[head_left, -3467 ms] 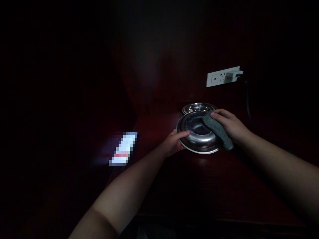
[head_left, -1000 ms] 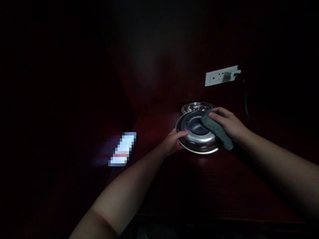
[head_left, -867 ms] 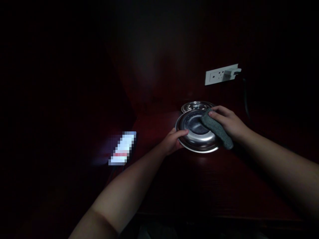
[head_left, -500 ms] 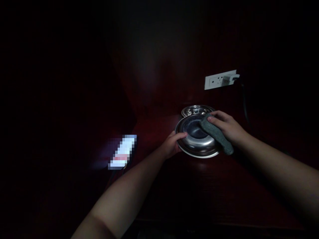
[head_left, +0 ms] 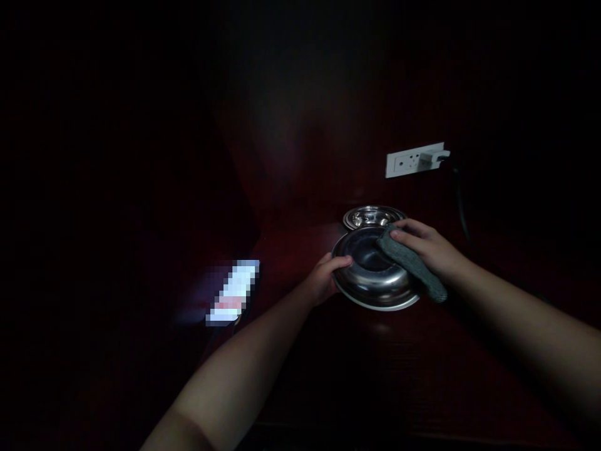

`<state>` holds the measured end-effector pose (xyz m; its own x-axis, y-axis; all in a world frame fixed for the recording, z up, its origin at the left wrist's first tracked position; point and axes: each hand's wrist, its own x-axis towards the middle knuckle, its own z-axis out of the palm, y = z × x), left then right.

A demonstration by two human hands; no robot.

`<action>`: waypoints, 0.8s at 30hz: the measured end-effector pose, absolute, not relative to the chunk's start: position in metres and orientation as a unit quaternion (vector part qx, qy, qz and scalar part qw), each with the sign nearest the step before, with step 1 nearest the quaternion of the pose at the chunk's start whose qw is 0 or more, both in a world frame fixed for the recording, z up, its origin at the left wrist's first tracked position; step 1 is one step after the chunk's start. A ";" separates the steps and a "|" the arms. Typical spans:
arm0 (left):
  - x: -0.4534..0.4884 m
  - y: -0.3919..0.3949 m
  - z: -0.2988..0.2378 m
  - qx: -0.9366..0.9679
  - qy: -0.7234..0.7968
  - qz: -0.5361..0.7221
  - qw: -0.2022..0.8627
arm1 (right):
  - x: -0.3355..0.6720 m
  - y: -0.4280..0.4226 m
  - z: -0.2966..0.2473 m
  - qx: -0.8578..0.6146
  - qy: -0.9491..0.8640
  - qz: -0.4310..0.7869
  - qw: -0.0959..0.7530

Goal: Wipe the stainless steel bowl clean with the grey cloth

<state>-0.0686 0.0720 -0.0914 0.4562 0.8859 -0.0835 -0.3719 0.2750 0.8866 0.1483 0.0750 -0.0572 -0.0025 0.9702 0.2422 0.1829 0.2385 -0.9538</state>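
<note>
A shiny metal plate (head_left: pixel 375 288) is held bottom side up above the dark red surface. My left hand (head_left: pixel 325 275) grips its left rim, thumb on the underside and fingers hidden beneath. On the plate's right part, my right hand (head_left: pixel 425 244) presses a folded grey-green cloth (head_left: pixel 413 263), its thumb on top and fingers closed over the cloth. Just behind the held plate rests a stack of metal dishes (head_left: pixel 370 215), partly covered by the plate and my right hand.
A white wall socket (head_left: pixel 408 161) with a plug (head_left: pixel 432 156) and a dark cable (head_left: pixel 461 207) is on the back wall at right. A lit screen (head_left: pixel 232 294), blurred out, stands to the left. The surroundings are very dark.
The whole view has shifted, so everything appears slightly lower. My right hand and the cloth have moved slightly rightward over the plate; both grips stay the same.
</note>
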 end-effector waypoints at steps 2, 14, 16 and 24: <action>-0.069 0.073 -0.092 0.426 0.300 0.425 0.740 | 0.149 0.076 -0.058 -0.479 -0.596 0.390 0.513; -0.067 0.070 -0.091 0.418 0.293 0.447 0.734 | 0.148 0.075 -0.056 -0.483 -0.589 0.406 0.505; -0.066 0.071 -0.092 0.412 0.293 0.459 0.731 | 0.146 0.075 -0.056 -0.483 -0.591 0.378 0.525; -0.069 0.071 -0.095 0.394 0.270 0.425 0.768 | 0.144 0.074 -0.057 -0.498 -0.576 0.249 0.599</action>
